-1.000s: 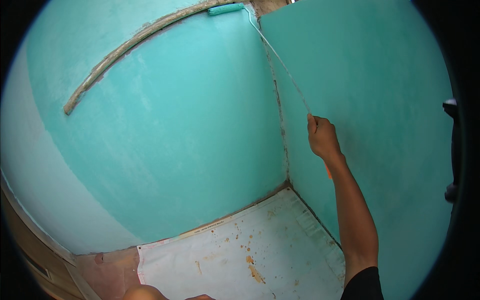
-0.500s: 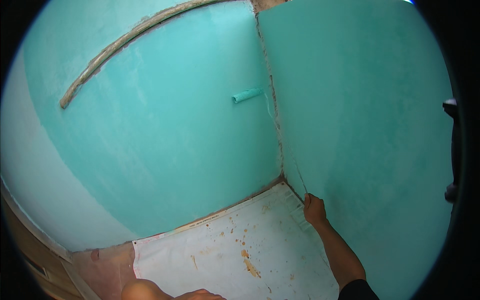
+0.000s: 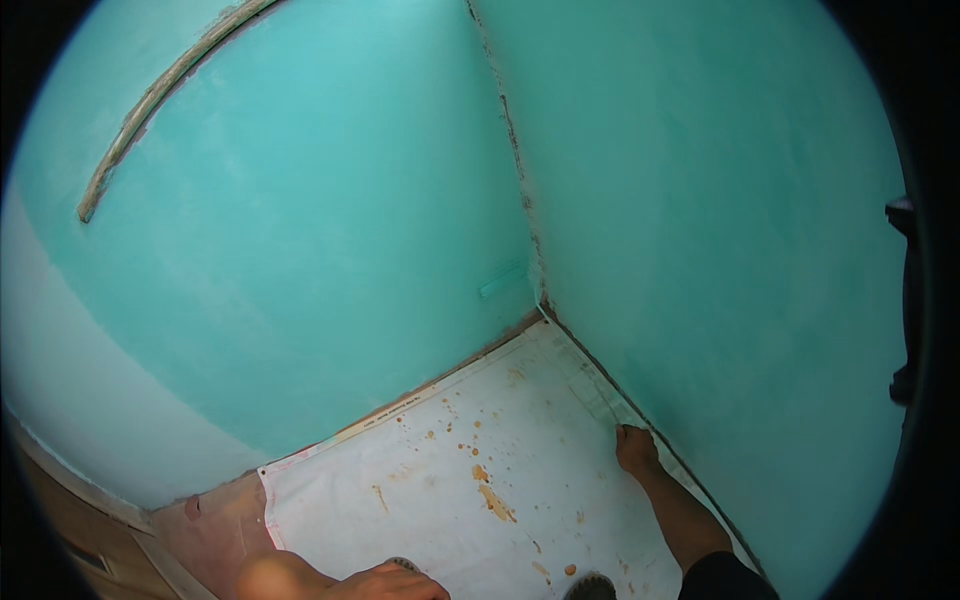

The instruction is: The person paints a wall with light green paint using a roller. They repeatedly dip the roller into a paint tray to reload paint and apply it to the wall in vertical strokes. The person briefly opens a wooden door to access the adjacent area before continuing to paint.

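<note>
so the right hand (image 3: 637,450) is clenched on the paint roller (image 3: 503,281), its blurry teal end just left of the room corner (image 3: 520,175). left hand (image 3: 392,583) is well below that corner, can't tell if it's holding anything.

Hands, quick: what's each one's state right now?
Left hand: cannot be told; partly cut off at the picture's lower edge.
Right hand: closed, holding the paint roller.
</note>
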`<move>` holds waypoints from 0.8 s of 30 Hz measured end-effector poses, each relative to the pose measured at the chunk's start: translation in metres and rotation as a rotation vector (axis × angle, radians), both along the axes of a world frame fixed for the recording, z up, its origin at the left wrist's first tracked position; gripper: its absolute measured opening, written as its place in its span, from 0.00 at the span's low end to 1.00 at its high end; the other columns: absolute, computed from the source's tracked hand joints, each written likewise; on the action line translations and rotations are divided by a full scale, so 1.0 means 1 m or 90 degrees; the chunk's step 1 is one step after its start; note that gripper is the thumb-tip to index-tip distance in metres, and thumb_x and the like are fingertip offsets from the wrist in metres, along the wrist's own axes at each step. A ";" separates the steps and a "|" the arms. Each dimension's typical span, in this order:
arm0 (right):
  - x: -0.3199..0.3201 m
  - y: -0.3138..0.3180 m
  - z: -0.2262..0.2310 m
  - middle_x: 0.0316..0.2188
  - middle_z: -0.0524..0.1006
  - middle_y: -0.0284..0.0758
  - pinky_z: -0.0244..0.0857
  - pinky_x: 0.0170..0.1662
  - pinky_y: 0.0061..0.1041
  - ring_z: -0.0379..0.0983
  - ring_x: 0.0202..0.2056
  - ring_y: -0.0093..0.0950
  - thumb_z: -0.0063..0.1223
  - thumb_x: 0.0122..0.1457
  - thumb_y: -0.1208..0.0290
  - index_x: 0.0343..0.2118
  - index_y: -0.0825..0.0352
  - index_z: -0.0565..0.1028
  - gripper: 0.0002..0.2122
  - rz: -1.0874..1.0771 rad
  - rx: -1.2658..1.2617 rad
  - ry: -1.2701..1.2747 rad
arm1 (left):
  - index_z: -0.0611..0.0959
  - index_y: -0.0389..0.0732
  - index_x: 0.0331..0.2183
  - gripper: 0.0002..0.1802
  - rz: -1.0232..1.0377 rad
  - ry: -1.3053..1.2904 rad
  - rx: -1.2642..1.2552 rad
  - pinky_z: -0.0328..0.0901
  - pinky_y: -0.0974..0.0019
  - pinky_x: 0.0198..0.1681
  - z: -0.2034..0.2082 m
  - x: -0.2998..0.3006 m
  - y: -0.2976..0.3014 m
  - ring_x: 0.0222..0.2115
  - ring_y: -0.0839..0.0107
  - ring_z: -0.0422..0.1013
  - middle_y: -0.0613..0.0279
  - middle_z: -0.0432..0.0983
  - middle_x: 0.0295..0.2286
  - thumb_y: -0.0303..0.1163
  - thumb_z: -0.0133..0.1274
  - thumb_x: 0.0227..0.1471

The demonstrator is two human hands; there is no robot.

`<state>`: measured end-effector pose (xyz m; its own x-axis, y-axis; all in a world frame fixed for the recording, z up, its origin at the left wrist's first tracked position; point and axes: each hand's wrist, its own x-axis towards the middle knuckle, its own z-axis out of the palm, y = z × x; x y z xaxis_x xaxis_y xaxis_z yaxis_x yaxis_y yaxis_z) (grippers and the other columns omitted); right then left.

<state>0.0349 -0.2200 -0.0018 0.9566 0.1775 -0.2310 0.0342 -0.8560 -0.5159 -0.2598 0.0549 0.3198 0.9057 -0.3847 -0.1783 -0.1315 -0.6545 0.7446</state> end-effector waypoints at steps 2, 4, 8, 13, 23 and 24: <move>-0.004 -0.006 -0.003 0.36 0.79 0.50 0.69 0.47 0.47 0.76 0.41 0.49 0.35 0.69 0.57 0.38 0.68 0.79 0.21 -0.018 -0.029 0.072 | 0.78 0.39 0.35 0.12 0.004 0.006 0.003 0.64 0.60 0.37 0.001 0.001 -0.001 0.29 0.58 0.70 0.56 0.72 0.26 0.34 0.59 0.51; -0.008 -0.009 -0.006 0.36 0.79 0.50 0.69 0.47 0.47 0.76 0.41 0.49 0.35 0.69 0.57 0.38 0.68 0.79 0.21 -0.016 -0.036 0.078 | 0.78 0.39 0.35 0.12 0.004 0.011 0.006 0.64 0.60 0.37 0.002 0.002 -0.001 0.29 0.58 0.71 0.56 0.73 0.27 0.34 0.59 0.51; -0.012 -0.012 -0.011 0.36 0.80 0.49 0.69 0.47 0.46 0.76 0.41 0.48 0.35 0.68 0.57 0.37 0.67 0.79 0.21 -0.017 -0.051 0.086 | 0.77 0.38 0.35 0.12 0.001 0.013 0.013 0.64 0.61 0.37 0.002 0.003 0.000 0.30 0.58 0.71 0.55 0.73 0.28 0.34 0.60 0.51; -0.011 -0.013 -0.014 0.35 0.80 0.49 0.69 0.46 0.46 0.76 0.40 0.48 0.35 0.69 0.57 0.38 0.68 0.79 0.21 -0.008 -0.064 0.087 | 0.77 0.38 0.36 0.13 0.004 0.008 0.017 0.64 0.61 0.37 0.000 0.003 0.001 0.29 0.59 0.71 0.55 0.73 0.28 0.33 0.60 0.51; -0.011 -0.029 -0.026 0.34 0.79 0.51 0.68 0.47 0.46 0.76 0.39 0.50 0.35 0.69 0.57 0.37 0.68 0.80 0.22 0.009 0.002 0.089 | 0.77 0.38 0.36 0.13 0.009 0.009 0.026 0.64 0.61 0.37 0.000 0.003 0.001 0.29 0.58 0.71 0.54 0.73 0.28 0.34 0.60 0.51; -0.011 -0.032 -0.028 0.35 0.79 0.52 0.68 0.47 0.46 0.75 0.40 0.50 0.35 0.68 0.56 0.37 0.68 0.80 0.22 0.016 0.005 0.079 | 0.77 0.38 0.36 0.13 0.012 0.008 0.029 0.64 0.61 0.37 0.000 0.002 0.000 0.29 0.57 0.71 0.54 0.73 0.28 0.34 0.60 0.51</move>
<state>0.0241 -0.2522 -0.0299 0.9162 0.2028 -0.3455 -0.0091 -0.8516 -0.5241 -0.2573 0.0553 0.3203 0.9102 -0.3588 -0.2069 -0.1090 -0.6895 0.7161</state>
